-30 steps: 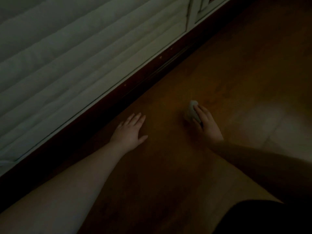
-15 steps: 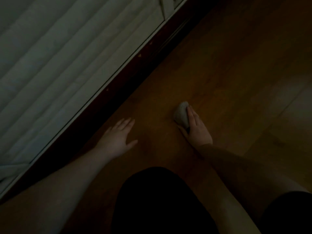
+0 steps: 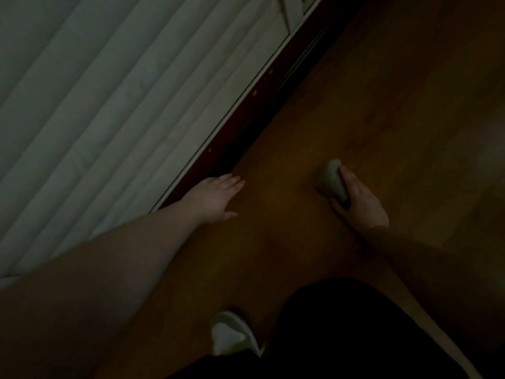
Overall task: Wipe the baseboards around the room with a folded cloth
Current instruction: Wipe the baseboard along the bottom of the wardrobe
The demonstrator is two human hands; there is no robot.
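The room is dim. A dark reddish baseboard [image 3: 262, 105] runs diagonally from upper right to lower left, between a pale ribbed panel and the wooden floor. My right hand [image 3: 360, 203] is shut on a small folded grey cloth [image 3: 332, 181], which rests on the floor well to the right of the baseboard. My left hand [image 3: 216, 196] lies flat and open on the floor, fingers spread, right beside the baseboard's foot.
A pale ribbed panel [image 3: 109, 105] fills the upper left. Brown wooden floor [image 3: 382, 105] stretches to the right. A white slipper [image 3: 232, 335] shows at the bottom, next to my dark-clothed knee [image 3: 341, 324].
The view has swung, so the baseboard looks steeper. My left hand has come close to the baseboard. The right hand still holds the cloth on the floor. A slipper has come into view.
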